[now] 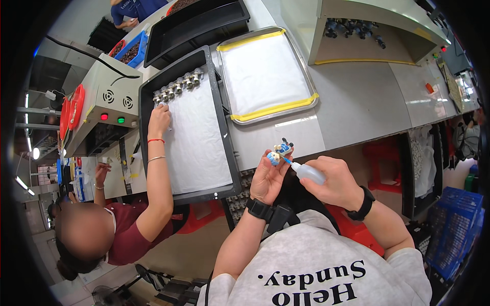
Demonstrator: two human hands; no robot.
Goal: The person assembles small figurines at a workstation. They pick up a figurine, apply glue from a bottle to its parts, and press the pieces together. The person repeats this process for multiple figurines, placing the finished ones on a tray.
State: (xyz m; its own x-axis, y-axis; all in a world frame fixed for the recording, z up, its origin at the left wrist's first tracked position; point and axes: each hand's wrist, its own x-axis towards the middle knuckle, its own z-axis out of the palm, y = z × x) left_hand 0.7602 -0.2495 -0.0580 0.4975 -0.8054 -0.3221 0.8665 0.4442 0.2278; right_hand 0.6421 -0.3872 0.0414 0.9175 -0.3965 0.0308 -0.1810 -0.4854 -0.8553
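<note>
My left hand (pixel 267 178) holds a small blue and white toy figure (pixel 278 152) up near the table's front edge. My right hand (pixel 333 181) grips a small translucent squeeze bottle (pixel 308 172), and its blue nozzle tip touches the figure. Both wrists wear black bands. To my left, a co-worker's hand (pixel 159 120) reaches onto a black tray (pixel 224 133) lined with white cloth, beside a row of several small figures (pixel 177 87) at the tray's far end.
A metal tray (pixel 306 76) with white lining and yellow tape lies beyond my hands. Another black tray (pixel 196 26) sits further back, beside blue and red bins. A grey control box (pixel 109 102) with red and green lights stands left. A blue crate (pixel 454 229) is at lower right.
</note>
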